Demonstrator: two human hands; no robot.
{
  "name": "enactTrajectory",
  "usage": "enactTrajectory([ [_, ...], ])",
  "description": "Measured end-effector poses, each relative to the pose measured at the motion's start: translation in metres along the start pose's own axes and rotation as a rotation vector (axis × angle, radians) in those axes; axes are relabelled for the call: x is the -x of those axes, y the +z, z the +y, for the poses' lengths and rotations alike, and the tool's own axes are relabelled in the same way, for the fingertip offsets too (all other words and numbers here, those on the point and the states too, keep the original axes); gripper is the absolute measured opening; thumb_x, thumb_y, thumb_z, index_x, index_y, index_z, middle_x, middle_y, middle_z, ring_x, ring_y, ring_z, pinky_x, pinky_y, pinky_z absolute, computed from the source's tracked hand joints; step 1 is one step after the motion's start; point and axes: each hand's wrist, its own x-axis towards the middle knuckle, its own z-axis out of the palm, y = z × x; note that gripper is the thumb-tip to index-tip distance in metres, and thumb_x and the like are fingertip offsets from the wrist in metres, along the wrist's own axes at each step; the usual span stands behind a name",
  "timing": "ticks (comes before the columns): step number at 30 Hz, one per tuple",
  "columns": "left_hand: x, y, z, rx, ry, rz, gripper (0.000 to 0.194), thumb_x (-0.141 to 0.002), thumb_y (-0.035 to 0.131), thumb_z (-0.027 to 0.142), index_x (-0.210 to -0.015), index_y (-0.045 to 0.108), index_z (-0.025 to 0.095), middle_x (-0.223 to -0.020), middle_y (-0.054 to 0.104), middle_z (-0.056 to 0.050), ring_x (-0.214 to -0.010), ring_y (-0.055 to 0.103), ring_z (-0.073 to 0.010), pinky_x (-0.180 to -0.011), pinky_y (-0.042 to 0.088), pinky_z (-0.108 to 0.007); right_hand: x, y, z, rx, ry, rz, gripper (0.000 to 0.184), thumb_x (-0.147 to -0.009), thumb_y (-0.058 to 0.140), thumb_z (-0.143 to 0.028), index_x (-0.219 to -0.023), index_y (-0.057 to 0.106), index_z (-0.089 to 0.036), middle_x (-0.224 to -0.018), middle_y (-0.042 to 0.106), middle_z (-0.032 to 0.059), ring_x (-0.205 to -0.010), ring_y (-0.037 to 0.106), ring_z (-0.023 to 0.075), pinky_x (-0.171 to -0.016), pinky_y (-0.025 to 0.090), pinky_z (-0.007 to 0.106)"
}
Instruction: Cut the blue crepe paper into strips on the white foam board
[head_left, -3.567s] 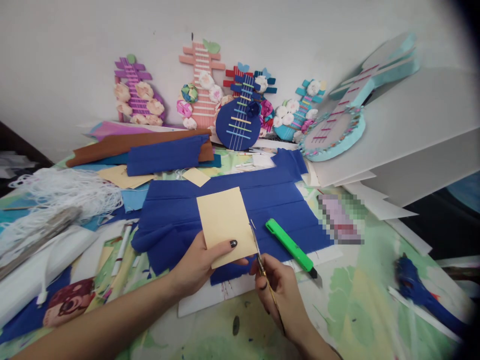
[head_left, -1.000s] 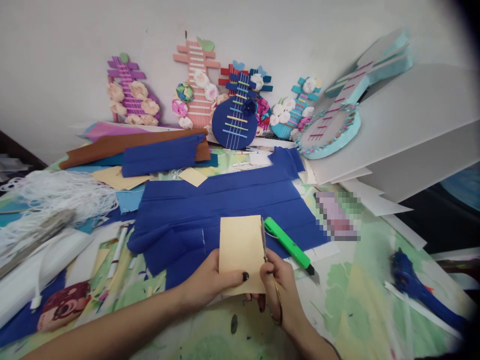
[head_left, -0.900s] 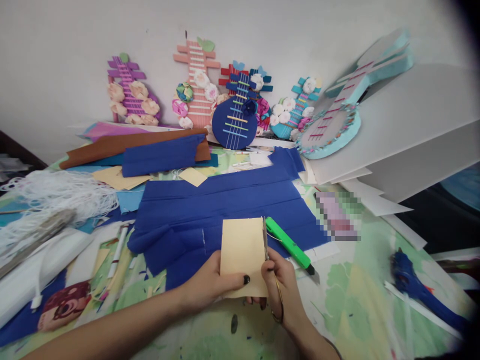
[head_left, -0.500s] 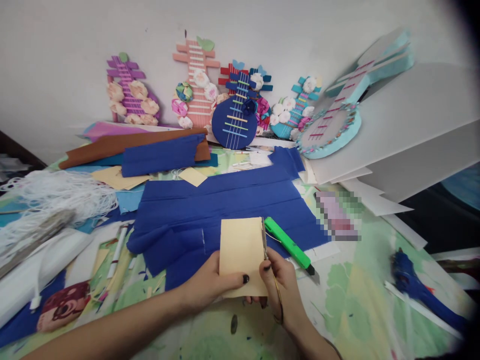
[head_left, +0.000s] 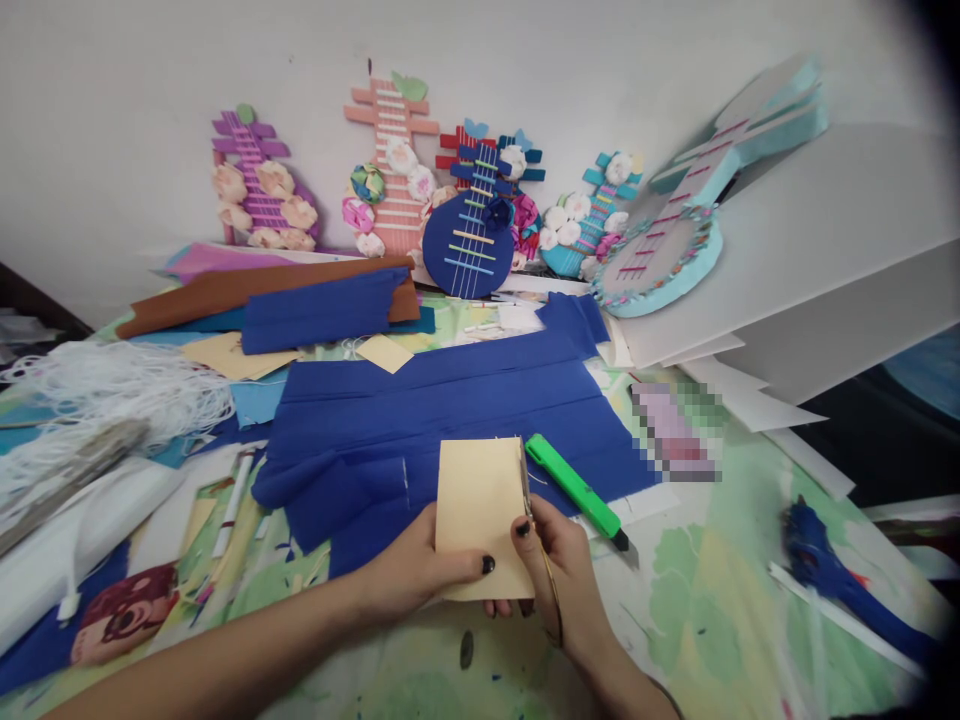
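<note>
A pale yellow rectangle of card or paper (head_left: 480, 505) is held upright in my left hand (head_left: 427, 560), thumb in front and fingers behind. My right hand (head_left: 566, 570) is closed around a pair of scissors (head_left: 553, 590) with gold-coloured handles. The scissor blades run along the right edge of the card. Under and beyond it lies dark blue crepe paper (head_left: 450, 390). A green box cutter (head_left: 576, 488) rests on the blue paper, just right of the scissors.
Decorated toy lutes, among them a dark blue lute (head_left: 469, 245), lean on the wall. At left lie white cord (head_left: 127, 390) and a white marker (head_left: 234, 505). A blue glue gun (head_left: 825, 570) is at right; a small yellow paper square (head_left: 385, 353) lies behind the card.
Since the earliest frame the card has come down and straightened, and the scissors have moved closer along its right edge. In the last second both hands have shifted only slightly.
</note>
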Motion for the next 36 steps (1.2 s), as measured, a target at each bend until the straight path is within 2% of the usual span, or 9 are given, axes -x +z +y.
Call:
enactTrajectory([
  [6,-0.0004,-0.0017,0.0000,-0.030,-0.026,-0.006,0.035,-0.069,0.071,0.026,-0.097,0.064,0.008,-0.081,0.070,-0.015,-0.066,0.066,-0.0196,-0.063,0.053,-0.028,-0.0005,-0.0023,0.0041,0.026,0.002,0.023,0.037,-0.084,0.054,-0.055,-0.079,0.047,-0.018,-0.056,0.058,-0.0002,-0.037,0.055,0.0118,-0.034,0.039,0.020],
  [10,-0.0023,-0.0020,-0.0004,-0.016,-0.041,0.017,0.035,-0.066,0.070,0.022,-0.098,0.064,0.009,-0.080,0.070,-0.013,-0.063,0.066,-0.0191,-0.061,0.053,-0.028,-0.0011,-0.0013,0.0044,0.003,0.003,0.036,0.038,-0.082,0.057,-0.054,-0.074,0.045,-0.019,-0.050,0.055,-0.0023,-0.032,0.051,0.0100,-0.030,0.033,0.018],
  [16,-0.0026,-0.0050,-0.0058,-0.005,-0.037,0.010,0.038,-0.065,0.063,0.015,-0.102,0.064,0.008,-0.084,0.071,-0.015,-0.065,0.067,-0.0195,-0.063,0.053,-0.029,-0.0005,-0.0002,0.0040,-0.044,0.006,0.034,0.037,-0.080,0.061,-0.053,-0.074,0.049,-0.018,-0.046,0.054,-0.0031,-0.031,0.052,0.0111,-0.028,0.033,0.018],
  [22,-0.0034,-0.0058,-0.0088,0.025,-0.025,0.018,0.041,-0.065,0.064,0.014,-0.105,0.063,0.007,-0.084,0.071,-0.016,-0.063,0.067,-0.0195,-0.061,0.054,-0.029,0.0005,-0.0002,0.0019,-0.047,0.028,0.037,0.034,-0.079,0.063,-0.049,-0.076,0.051,-0.017,-0.044,0.055,-0.0037,-0.030,0.049,0.0099,-0.027,0.030,0.016],
  [27,-0.0039,-0.0026,-0.0067,0.040,-0.023,0.015,0.042,-0.065,0.063,0.013,-0.107,0.063,0.008,-0.082,0.071,-0.015,-0.064,0.067,-0.0189,-0.061,0.053,-0.027,0.0004,-0.0013,0.0043,0.058,0.040,0.096,0.034,-0.079,0.062,-0.049,-0.075,0.054,-0.016,-0.041,0.054,-0.0037,-0.026,0.044,0.0081,-0.025,0.027,0.016],
  [31,-0.0029,-0.0006,-0.0038,0.016,-0.015,0.013,0.037,-0.066,0.066,0.016,-0.103,0.065,0.007,-0.081,0.071,-0.014,-0.063,0.066,-0.0179,-0.061,0.053,-0.027,0.0011,-0.0020,0.0063,0.083,0.045,0.129,0.036,-0.079,0.061,-0.051,-0.072,0.052,-0.017,-0.042,0.053,-0.0036,-0.026,0.043,0.0075,-0.024,0.027,0.015],
  [36,-0.0036,-0.0057,-0.0021,-0.012,0.071,0.012,0.034,-0.074,0.068,0.023,-0.104,0.066,0.008,-0.083,0.070,-0.014,-0.067,0.066,-0.0190,-0.063,0.053,-0.029,0.0006,-0.0008,-0.0001,-0.018,0.041,0.145,0.040,-0.078,0.059,-0.056,-0.073,0.051,-0.017,-0.038,0.048,-0.0058,-0.024,0.035,0.0045,-0.024,0.023,0.014],
])
